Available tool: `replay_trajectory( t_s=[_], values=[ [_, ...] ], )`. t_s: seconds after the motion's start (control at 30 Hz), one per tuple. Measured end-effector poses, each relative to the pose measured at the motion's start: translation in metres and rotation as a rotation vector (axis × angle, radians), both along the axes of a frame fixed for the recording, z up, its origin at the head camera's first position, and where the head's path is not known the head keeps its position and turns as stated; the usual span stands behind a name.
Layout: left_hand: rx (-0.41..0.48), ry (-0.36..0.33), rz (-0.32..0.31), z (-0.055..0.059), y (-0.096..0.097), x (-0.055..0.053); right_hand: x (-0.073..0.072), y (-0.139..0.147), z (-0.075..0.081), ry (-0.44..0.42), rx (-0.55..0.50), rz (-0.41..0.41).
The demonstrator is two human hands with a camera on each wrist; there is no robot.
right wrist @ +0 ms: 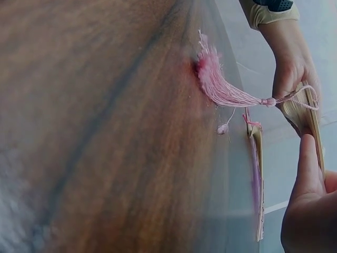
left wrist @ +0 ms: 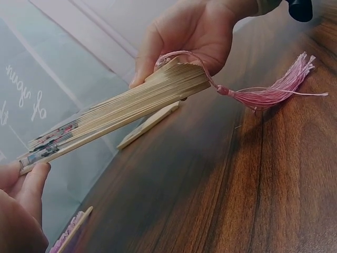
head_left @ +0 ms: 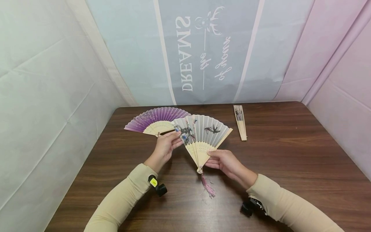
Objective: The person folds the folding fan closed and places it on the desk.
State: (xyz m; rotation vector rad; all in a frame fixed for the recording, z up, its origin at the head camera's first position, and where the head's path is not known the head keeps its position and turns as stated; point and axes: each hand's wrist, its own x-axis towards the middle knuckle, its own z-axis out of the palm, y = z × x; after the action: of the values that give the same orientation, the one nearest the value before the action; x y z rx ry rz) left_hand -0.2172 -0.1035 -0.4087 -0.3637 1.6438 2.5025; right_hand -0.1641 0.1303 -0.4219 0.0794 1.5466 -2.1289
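Note:
A grey-white folding fan (head_left: 207,129) with a bird and flowers printed on it is spread partly open between both hands, above the table. My left hand (head_left: 164,147) pinches its left edge between thumb and fingers. My right hand (head_left: 227,161) grips the right-hand outer rib, low on the bamboo part. From the fan's pivot hangs a pink tassel (head_left: 207,187), also seen as a loose pink tassel (left wrist: 279,87) in the left wrist view. Behind the left hand, a purple folding fan (head_left: 162,117) lies spread on the table, overlapped by the grey one in the head view.
A folded fan (head_left: 240,124) lies at the back right of the dark wooden table (head_left: 290,154). A printed curtain (head_left: 203,48) hangs behind the table's far edge. Pale fabric walls (head_left: 43,80) stand on both sides.

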Motion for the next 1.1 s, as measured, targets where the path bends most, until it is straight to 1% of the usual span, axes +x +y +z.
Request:
replay_trajectory(
  t_s=[0.37, 0.63, 0.83, 0.93, 1.1],
  values=[
    [-0.022, 0.014, -0.019, -0.003, 0.001, 0.0, 0.0, 0.0, -0.002, 0.005, 0.012, 0.02],
    [-0.032, 0.023, -0.025, -0.004, 0.002, 0.002, 0.001, -0.002, -0.005, 0.029, 0.018, 0.037],
    [-0.03, 0.028, -0.022, -0.008, 0.002, 0.002, 0.002, 0.0, -0.009, 0.021, 0.032, 0.049],
    [-0.036, 0.019, -0.024, -0.01, 0.002, 0.002, 0.001, 0.001, -0.01, 0.016, 0.039, 0.056],
    [-0.05, 0.016, -0.033, -0.01, 0.002, 0.001, 0.001, 0.0, -0.011, 0.008, 0.051, 0.053]
  ],
)
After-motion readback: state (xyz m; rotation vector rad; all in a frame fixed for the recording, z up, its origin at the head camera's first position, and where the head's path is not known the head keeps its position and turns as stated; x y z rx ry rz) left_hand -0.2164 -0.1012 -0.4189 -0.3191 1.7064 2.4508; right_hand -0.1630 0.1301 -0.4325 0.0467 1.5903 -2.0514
